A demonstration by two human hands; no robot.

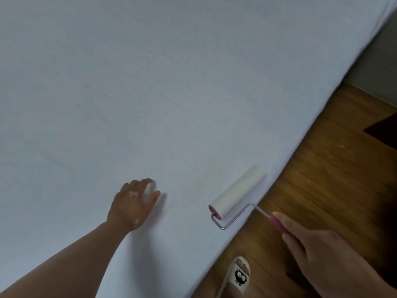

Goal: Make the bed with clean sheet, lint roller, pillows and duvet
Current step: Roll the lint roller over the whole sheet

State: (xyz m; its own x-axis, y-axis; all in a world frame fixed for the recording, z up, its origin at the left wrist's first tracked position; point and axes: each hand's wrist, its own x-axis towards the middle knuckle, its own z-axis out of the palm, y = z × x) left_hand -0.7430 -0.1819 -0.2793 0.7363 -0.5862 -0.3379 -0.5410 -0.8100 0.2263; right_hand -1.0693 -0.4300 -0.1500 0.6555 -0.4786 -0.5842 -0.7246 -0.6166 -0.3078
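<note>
Near the edge of the bed, the lint roller (238,192) lies with its white drum on the pale sheet (150,82), just inside the mattress border. The drum's long axis runs from lower left to upper right, about parallel to that edge, and its pink end cap faces the lower left. A bent wire frame leaves the cap end and turns toward the lower right, where the pink handle points out over the wood floor (322,168).

The right hand (318,250) grips that handle, fingers wrapped along it, with the fingertips toward the drum. It is held above the floor, beside the bed.

The left hand (133,203) is well apart from the right, palm down on the sheet to the left of the drum, the arm reaching in from the lower left. Its fingers are bent and blurred. Something white shows between thumb and fingers, but I cannot tell if it pinches anything or only presses the cloth.

On the floor by the bed stands a foot in a white slipper (239,274) with a dark cartoon face. The sheet looks smooth, with faint creases.
</note>
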